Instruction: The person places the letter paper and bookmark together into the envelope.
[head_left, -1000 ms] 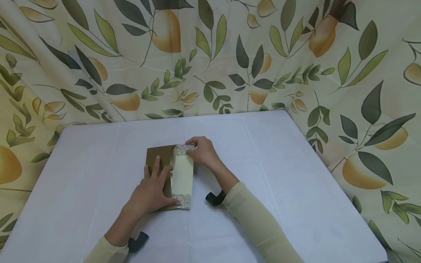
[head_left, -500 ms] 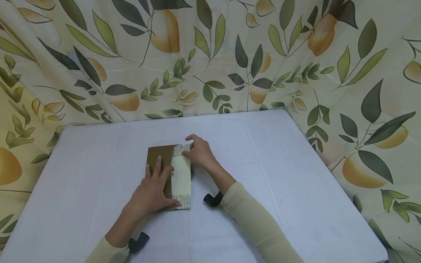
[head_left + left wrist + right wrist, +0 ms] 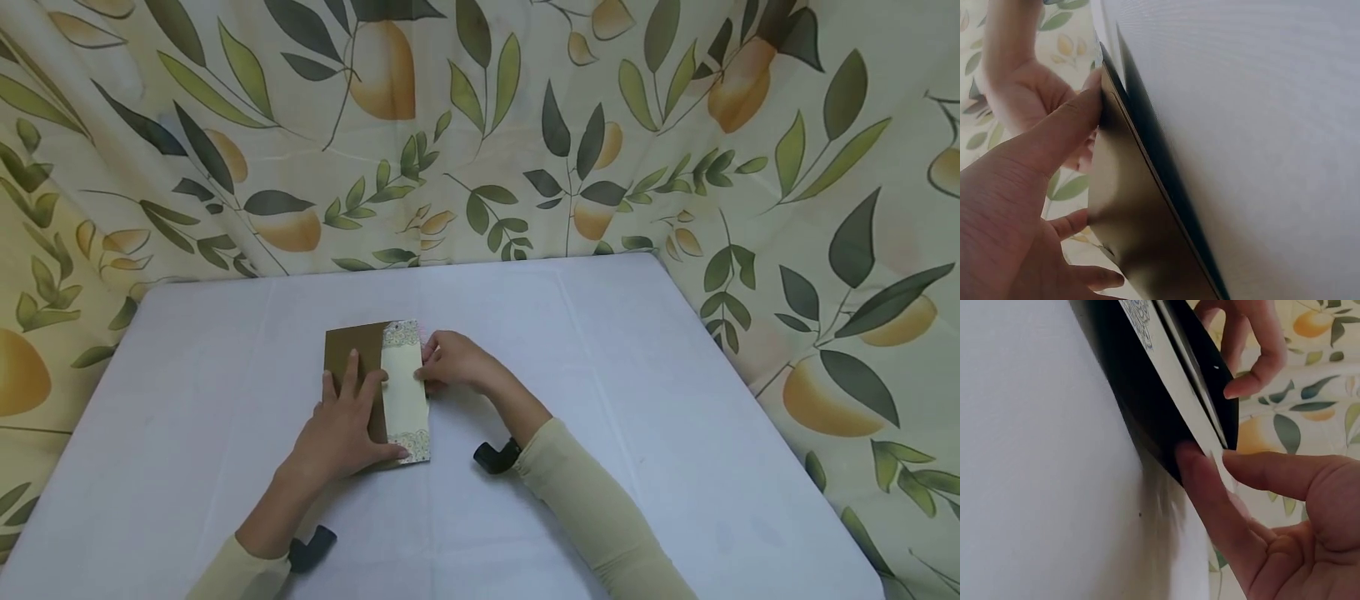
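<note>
A brown folder-like cover (image 3: 345, 342) lies on the table with a cream card (image 3: 403, 379) showing along its right side. Patterned bands cross the card's top and bottom ends. My left hand (image 3: 333, 433) rests on the cover, fingers spread, its thumb by the card's lower band. In the left wrist view, the brown cover (image 3: 1132, 200) tilts a little off the cloth. My right hand (image 3: 461, 360) pinches the card's right edge near mid-height. The right wrist view shows thumb and finger on the card edge (image 3: 1177, 387), between dark layers of the cover.
A white cloth (image 3: 600, 350) covers the table. Behind it and at the right hangs a curtain (image 3: 495, 192) printed with leaves and fruit. Black wrist-worn devices (image 3: 497, 457) sit under both wrists.
My right hand has slid from the card's top right corner down to the middle of its right edge. Cover and card have shifted slightly left and away, with my left hand still on them.
</note>
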The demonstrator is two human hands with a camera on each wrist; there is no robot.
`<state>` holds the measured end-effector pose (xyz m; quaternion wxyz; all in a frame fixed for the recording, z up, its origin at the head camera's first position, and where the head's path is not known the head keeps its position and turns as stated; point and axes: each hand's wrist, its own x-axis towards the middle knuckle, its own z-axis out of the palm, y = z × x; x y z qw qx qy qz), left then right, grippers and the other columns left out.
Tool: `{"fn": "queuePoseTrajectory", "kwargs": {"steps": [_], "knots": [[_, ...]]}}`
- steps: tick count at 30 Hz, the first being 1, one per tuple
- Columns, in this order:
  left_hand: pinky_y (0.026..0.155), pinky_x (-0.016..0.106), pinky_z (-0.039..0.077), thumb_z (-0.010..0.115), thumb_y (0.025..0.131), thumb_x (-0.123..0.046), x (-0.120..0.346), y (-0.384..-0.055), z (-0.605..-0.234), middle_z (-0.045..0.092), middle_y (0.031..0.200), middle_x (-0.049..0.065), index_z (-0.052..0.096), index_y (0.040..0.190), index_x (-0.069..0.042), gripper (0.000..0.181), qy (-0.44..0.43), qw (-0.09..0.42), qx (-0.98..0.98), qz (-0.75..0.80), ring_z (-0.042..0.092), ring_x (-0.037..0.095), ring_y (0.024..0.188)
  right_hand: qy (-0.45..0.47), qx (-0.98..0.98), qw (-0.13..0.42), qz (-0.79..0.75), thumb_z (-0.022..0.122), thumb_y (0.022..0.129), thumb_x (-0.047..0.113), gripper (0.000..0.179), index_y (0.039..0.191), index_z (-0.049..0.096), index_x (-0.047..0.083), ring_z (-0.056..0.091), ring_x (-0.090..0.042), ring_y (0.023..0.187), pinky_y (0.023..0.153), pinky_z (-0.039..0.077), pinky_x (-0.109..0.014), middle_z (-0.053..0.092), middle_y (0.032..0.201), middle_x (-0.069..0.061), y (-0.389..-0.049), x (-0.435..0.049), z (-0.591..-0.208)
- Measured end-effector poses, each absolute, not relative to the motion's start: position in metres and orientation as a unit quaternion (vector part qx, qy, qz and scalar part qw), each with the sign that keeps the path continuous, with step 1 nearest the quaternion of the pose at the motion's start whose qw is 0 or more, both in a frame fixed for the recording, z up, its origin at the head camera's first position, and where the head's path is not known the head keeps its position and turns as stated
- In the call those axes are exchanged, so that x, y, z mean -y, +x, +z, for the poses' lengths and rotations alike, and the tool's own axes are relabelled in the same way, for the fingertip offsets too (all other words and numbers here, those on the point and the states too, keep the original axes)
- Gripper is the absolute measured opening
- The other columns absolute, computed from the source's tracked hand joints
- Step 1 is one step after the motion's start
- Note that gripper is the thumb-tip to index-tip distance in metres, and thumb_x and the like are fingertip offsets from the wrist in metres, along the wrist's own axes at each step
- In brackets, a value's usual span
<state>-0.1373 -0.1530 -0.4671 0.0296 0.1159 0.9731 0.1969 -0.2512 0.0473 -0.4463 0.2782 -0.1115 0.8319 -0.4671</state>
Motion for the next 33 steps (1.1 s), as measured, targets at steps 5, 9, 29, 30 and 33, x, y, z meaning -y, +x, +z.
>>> {"fn": "queuePoseTrajectory", "kwargs": {"steps": [5, 9, 29, 30, 33], "knots": [[0.089, 0.075, 0.046, 0.093, 0.070, -0.054, 0.1531, -0.1375, -0.4668, 0.010, 0.165, 0.035, 0.039, 0.148, -0.011, 0.105, 0.118, 0.021, -0.973, 0.195, 0.017, 0.074, 0.137, -0.126, -0.820, 0.316, -0.460, 0.076, 0.091, -0.001, 0.019, 0.101, 0.060, -0.003, 0.073, -0.021, 0.067, 0.067, 0.057, -0.031, 0.073, 0.078, -0.014, -0.2512, -0.0522, -0.4481], [0.090, 0.076, 0.045, 0.093, 0.070, -0.054, 0.1534, -0.1376, -0.4646, 0.010, 0.165, 0.034, 0.039, 0.148, -0.011, 0.104, 0.116, 0.024, -0.972, 0.200, 0.016, 0.074, 0.137, -0.145, -0.821, 0.325, -0.446, 0.077, 0.091, -0.001, 0.013, 0.090, 0.063, -0.001, 0.071, -0.018, 0.063, 0.061, 0.052, -0.027, 0.073, 0.072, -0.012, -0.2492, -0.0526, -0.4474], [0.085, 0.075, 0.047, 0.090, 0.075, -0.054, 0.1533, -0.1383, -0.4652, 0.004, 0.167, 0.031, 0.035, 0.151, -0.014, 0.102, 0.117, 0.033, -0.966, 0.226, 0.010, 0.071, 0.141, -0.151, -0.815, 0.308, -0.467, 0.075, 0.093, -0.002, 0.013, 0.088, 0.063, -0.001, 0.073, -0.020, 0.066, 0.069, 0.058, -0.031, 0.074, 0.075, -0.010, -0.2449, -0.0456, -0.4468], [0.085, 0.075, 0.047, 0.090, 0.075, -0.054, 0.1533, -0.1383, -0.4654, 0.003, 0.167, 0.031, 0.034, 0.151, -0.014, 0.102, 0.117, 0.034, -0.966, 0.227, 0.009, 0.071, 0.141, -0.152, -0.814, 0.308, -0.469, 0.075, 0.093, -0.003, 0.013, 0.088, 0.063, -0.001, 0.073, -0.021, 0.065, 0.069, 0.058, -0.031, 0.074, 0.075, -0.011, -0.2445, -0.0452, -0.4465], [0.084, 0.076, 0.047, 0.090, 0.075, -0.053, 0.1523, -0.1382, -0.4657, 0.002, 0.168, 0.029, 0.034, 0.151, -0.015, 0.102, 0.119, 0.035, -0.964, 0.234, 0.008, 0.070, 0.142, -0.161, -0.811, 0.306, -0.472, 0.075, 0.092, -0.004, 0.013, 0.089, 0.062, -0.001, 0.072, -0.020, 0.064, 0.067, 0.058, -0.031, 0.073, 0.075, -0.011, -0.2437, -0.0439, -0.4464]]}}
